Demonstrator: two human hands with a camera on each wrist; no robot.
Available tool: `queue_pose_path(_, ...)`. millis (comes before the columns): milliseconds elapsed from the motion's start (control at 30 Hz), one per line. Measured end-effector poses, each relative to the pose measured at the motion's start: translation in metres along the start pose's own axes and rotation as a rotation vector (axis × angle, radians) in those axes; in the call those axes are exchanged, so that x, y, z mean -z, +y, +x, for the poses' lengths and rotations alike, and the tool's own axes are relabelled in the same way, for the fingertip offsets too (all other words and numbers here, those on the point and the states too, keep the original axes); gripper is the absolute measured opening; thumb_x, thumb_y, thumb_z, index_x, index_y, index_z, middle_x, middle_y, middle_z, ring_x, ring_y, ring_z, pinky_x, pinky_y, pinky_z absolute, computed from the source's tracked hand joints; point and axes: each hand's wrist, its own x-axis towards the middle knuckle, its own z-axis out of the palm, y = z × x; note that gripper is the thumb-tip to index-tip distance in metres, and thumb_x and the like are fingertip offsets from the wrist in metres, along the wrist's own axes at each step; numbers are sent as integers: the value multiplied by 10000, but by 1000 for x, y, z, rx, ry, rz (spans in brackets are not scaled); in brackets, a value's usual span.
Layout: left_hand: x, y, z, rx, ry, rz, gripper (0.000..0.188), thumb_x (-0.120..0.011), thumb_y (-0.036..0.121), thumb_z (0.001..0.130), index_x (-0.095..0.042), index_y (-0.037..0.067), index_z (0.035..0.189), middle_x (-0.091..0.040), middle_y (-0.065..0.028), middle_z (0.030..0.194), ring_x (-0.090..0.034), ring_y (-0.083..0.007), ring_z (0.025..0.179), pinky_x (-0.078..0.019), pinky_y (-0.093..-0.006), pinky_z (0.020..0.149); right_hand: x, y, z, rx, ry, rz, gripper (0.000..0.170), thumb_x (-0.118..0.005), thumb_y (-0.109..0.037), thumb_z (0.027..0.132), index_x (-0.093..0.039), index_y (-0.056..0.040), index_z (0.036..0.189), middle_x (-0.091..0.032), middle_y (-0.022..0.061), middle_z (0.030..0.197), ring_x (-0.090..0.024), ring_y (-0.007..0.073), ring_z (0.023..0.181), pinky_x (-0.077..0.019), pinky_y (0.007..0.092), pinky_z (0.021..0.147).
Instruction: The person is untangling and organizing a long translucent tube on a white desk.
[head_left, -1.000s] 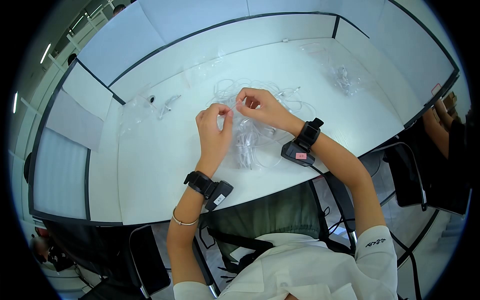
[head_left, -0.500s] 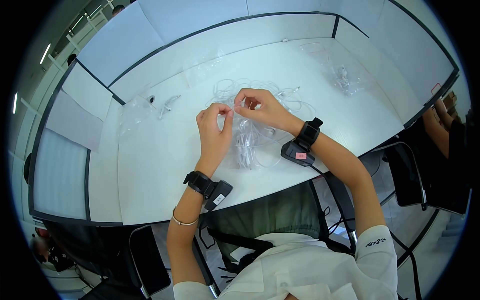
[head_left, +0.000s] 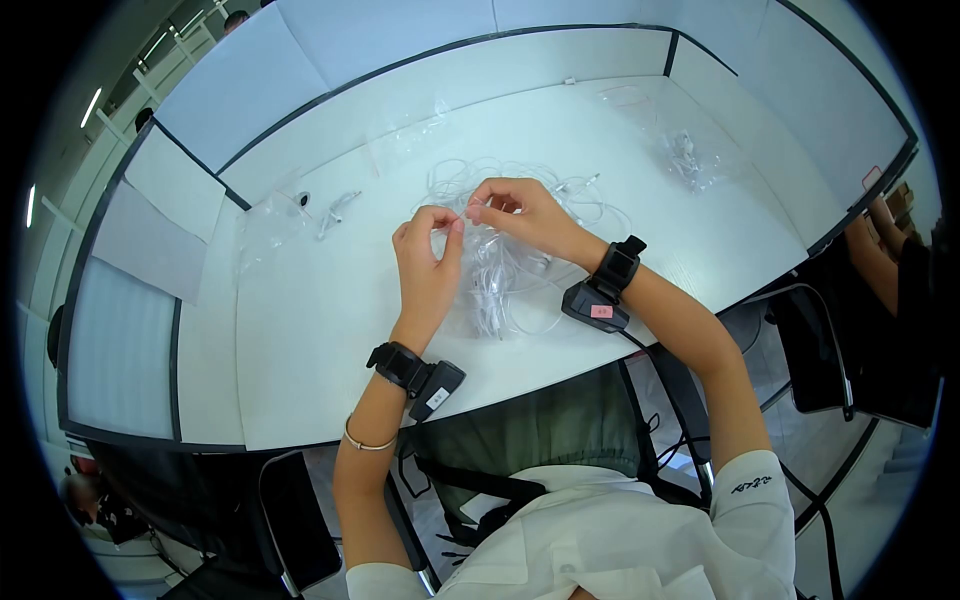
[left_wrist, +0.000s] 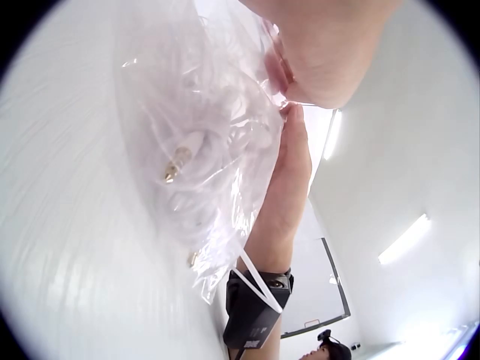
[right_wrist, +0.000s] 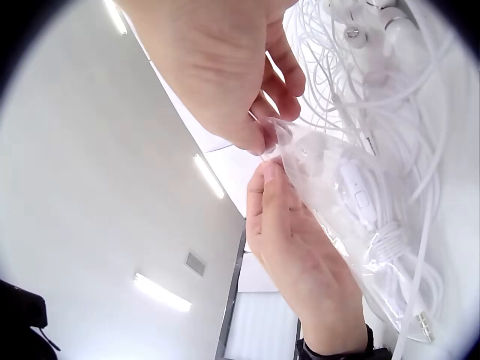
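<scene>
Both hands, left (head_left: 428, 265) and right (head_left: 535, 218), have a narrow grip, thumb to fingers, pinching the top edge of a clear bag (right_wrist: 341, 187). Coiled white earphones (right_wrist: 386, 240) sit inside it, above the worktop (head_left: 330, 330); loose white cables (head_left: 480, 170) lie beyond.

White walls (head_left: 440, 82) with black trim go round the back and sides of the tabletop (head_left: 300, 370). A big paper sheet (head_left: 150, 240) hangs on the left wall. Black chairs (head_left: 815, 360) sit past the front corners. Brown boxes (head_left: 901, 203) and someone's arm (head_left: 868, 252) are past the right edge. Long lights (head_left: 91, 107) shine up high.
</scene>
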Motion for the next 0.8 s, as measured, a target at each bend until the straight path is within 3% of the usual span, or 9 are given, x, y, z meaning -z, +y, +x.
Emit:
queue_pose_path(433,0,-3,0,24,-27,20,95,-581,139,862,-586,58,910,-639,-52,864,-591,-186,831,-314,-342,881,0,5,2,28,1,-56,191,-630,-232,865,-670,-48,901,-611,-13,722,-500,50,636,-400,206,605)
queue_pose_path(800,1,7,0,19,-22,-2,86,-590,131,853,-576,50,879,-625,-59,830,-569,-204,818,-333,-338,883,2,1,0,76,-45,-33,176,-627,-223,862,-636,-51,828,-613,0,729,-529,75,665,-416,232,630)
